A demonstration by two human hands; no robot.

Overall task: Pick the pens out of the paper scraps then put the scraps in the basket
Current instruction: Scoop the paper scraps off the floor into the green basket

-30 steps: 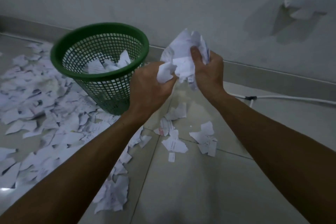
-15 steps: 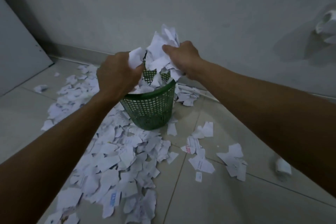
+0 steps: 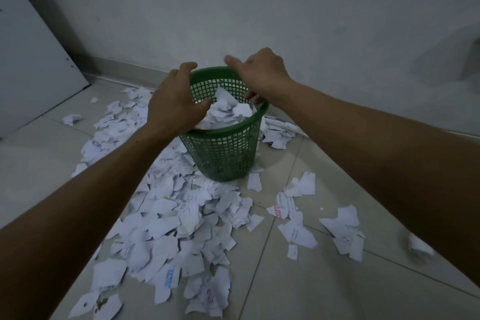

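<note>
Both hands are over the basket mouth in the head view: left hand [image 3: 174, 101] spread loose above the near-left rim, fingers relaxed and gripping nothing, its lower edge just touching the heap; right hand [image 3: 262, 74] over the far-right rim, fingers splayed, nothing pinched that I can see, though its fingertips dip out of sight behind the paper. Green mesh basket [image 3: 226, 149] stands upright on the tiles, scraps in the basket [image 3: 228, 112] mounded up to about rim level.

My read: this is the let-go and tamp-down. To do it well, press flat palms straight down on the mound so it packs below the rim, and keep the push centred, since a light basket like that could tip if leaned on one side.

Plenty left, by the look of it: big drift of loose scraps [image 3: 179, 218] runs from the basket foot toward the camera, smaller scattered pieces [image 3: 298, 231] to the right, more scraps behind the basket [image 3: 279, 130]. No pens visible anywhere. Pale leaning panel [image 3: 33, 67] stands far left, well apart. Nothing blocks the basket mouth; the full mound itself is the obstacle.
</note>
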